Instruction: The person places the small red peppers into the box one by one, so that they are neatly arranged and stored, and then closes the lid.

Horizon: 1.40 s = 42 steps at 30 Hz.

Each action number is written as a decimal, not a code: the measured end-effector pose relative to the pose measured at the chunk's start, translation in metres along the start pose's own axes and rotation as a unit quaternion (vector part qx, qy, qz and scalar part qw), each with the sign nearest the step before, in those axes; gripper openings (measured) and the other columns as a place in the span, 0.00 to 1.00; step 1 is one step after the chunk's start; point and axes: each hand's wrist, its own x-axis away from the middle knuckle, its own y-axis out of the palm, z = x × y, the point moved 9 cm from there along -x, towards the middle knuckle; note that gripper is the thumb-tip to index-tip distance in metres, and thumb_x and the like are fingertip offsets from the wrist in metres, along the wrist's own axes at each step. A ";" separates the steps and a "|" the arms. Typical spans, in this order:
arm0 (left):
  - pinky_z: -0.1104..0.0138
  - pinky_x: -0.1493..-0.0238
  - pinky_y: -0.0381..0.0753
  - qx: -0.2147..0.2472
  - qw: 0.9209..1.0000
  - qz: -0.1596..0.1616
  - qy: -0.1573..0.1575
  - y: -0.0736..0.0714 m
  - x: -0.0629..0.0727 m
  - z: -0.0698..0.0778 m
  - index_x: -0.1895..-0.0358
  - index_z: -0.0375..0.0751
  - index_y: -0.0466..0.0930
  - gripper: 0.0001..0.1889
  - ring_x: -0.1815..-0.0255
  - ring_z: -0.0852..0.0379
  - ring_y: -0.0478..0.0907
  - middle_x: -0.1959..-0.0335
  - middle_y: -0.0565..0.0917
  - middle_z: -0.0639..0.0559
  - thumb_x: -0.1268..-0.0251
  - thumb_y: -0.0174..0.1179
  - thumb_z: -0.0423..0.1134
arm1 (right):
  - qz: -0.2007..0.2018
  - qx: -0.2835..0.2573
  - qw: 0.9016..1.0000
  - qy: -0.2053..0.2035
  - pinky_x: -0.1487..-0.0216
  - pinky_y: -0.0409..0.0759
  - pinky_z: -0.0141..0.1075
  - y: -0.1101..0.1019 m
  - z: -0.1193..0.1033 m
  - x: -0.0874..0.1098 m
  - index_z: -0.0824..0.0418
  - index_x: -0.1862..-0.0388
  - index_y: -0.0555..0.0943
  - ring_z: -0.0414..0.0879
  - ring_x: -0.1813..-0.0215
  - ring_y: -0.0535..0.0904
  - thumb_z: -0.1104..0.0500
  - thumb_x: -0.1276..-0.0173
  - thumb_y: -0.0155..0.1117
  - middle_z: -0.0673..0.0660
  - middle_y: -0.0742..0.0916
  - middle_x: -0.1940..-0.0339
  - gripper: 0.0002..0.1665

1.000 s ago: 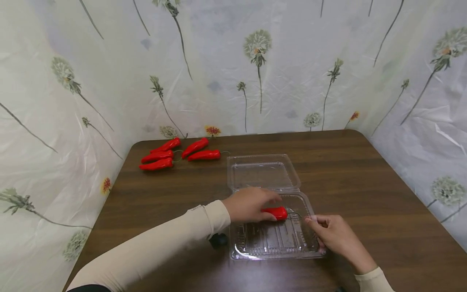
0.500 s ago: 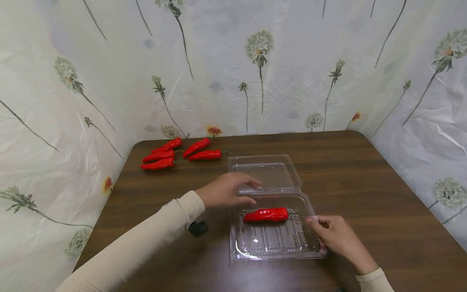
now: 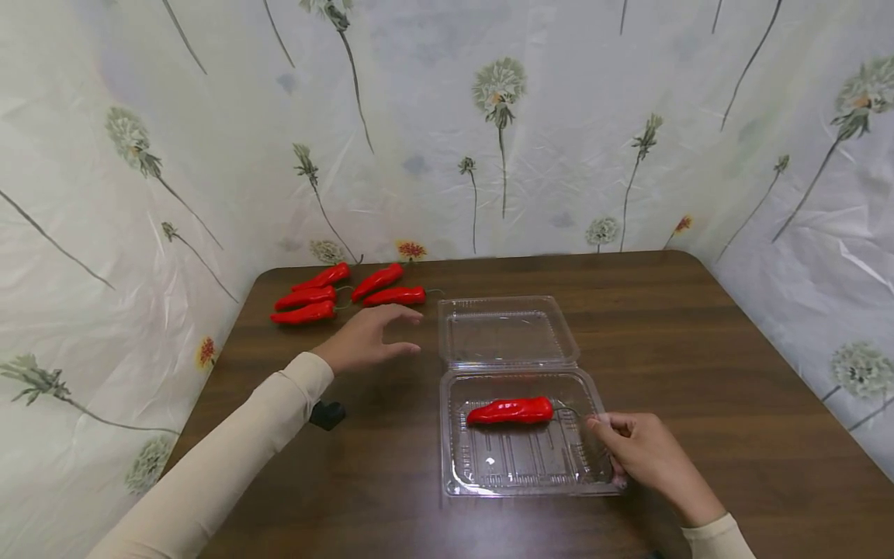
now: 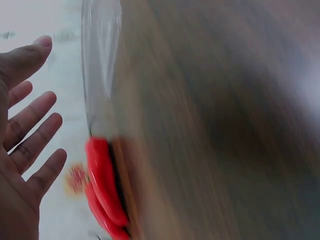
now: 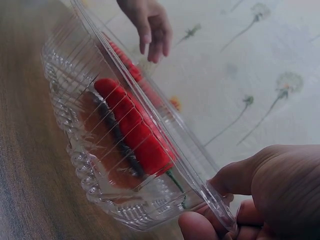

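A clear plastic clamshell container [image 3: 531, 473] lies unfolded on the table, its lid [image 3: 503, 334] on the far side. One red chili pepper [image 3: 510, 411] rests inside the base, green stem toward the right. My right hand [image 3: 639, 450] pinches the base's right rim; the right wrist view shows the thumb and fingers on either side of that rim [image 5: 220, 207]. My left hand [image 3: 370, 338] is in the air left of the container, fingers spread and holding nothing. Near it, several more red chili peppers [image 3: 303, 313] lie at the table's far left.
The brown wood-grain table [image 3: 656, 334] has rounded far corners. Behind it and along both sides hangs a pale sheet [image 3: 545, 155] printed with dandelions. A small black object [image 3: 327, 415] shows beneath my left wrist.
My left hand has let go of the chili pepper in the container and moved left and away, toward the other peppers. The right hand keeps its grip on the rim.
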 end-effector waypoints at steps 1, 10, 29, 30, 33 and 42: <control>0.53 0.33 0.73 0.001 1.000 0.004 -0.011 -0.004 0.003 -0.007 0.35 0.46 0.76 0.30 0.35 0.49 0.76 0.40 0.83 0.50 0.40 0.73 0.47 | 0.000 0.000 1.000 0.001 0.80 0.75 0.36 0.000 0.000 0.000 0.59 0.65 0.85 0.47 0.87 0.78 0.43 0.25 0.60 0.51 0.75 0.91 0.21; 0.46 0.32 0.70 -0.031 0.994 0.031 -0.097 -0.037 0.028 -0.066 0.32 0.46 0.73 0.32 0.32 0.45 0.73 0.36 0.79 0.49 0.37 0.70 0.52 | -0.003 0.001 1.000 -0.001 0.80 0.75 0.36 0.001 0.001 0.001 0.59 0.66 0.85 0.47 0.87 0.77 0.43 0.25 0.60 0.50 0.74 0.92 0.21; 0.39 0.32 0.66 -0.082 0.979 0.067 -0.177 -0.072 0.059 -0.163 0.29 0.42 0.71 0.37 0.29 0.36 0.65 0.30 0.73 0.40 0.38 0.70 0.54 | 0.007 0.002 1.000 0.012 0.82 0.73 0.34 -0.002 -0.001 0.002 0.60 0.54 0.87 0.47 0.87 0.77 0.45 0.26 0.62 0.51 0.75 0.91 0.20; 0.39 0.33 0.66 -0.083 0.978 0.066 -0.180 -0.072 0.060 -0.166 0.29 0.42 0.71 0.37 0.30 0.35 0.66 0.31 0.72 0.39 0.38 0.70 0.53 | 0.006 0.001 1.000 0.014 0.82 0.73 0.35 -0.002 -0.001 0.002 0.61 0.54 0.87 0.47 0.87 0.77 0.45 0.26 0.62 0.51 0.75 0.91 0.20; 0.39 0.32 0.66 -0.089 0.976 0.061 -0.189 -0.072 0.063 -0.175 0.29 0.41 0.71 0.36 0.30 0.34 0.66 0.30 0.72 0.36 0.38 0.71 0.51 | 0.004 -0.005 1.000 0.013 0.81 0.75 0.35 -0.001 -0.002 0.002 0.62 0.52 0.87 0.46 0.88 0.77 0.46 0.26 0.63 0.51 0.75 0.91 0.20; 0.39 0.32 0.65 -0.105 0.973 0.041 -0.200 -0.069 0.065 -0.188 0.30 0.35 0.69 0.37 0.30 0.33 0.65 0.31 0.71 0.33 0.36 0.68 0.51 | 0.006 -0.007 1.000 0.017 0.82 0.77 0.36 -0.001 0.000 0.001 0.62 0.54 0.87 0.45 0.88 0.76 0.46 0.26 0.63 0.50 0.74 0.92 0.19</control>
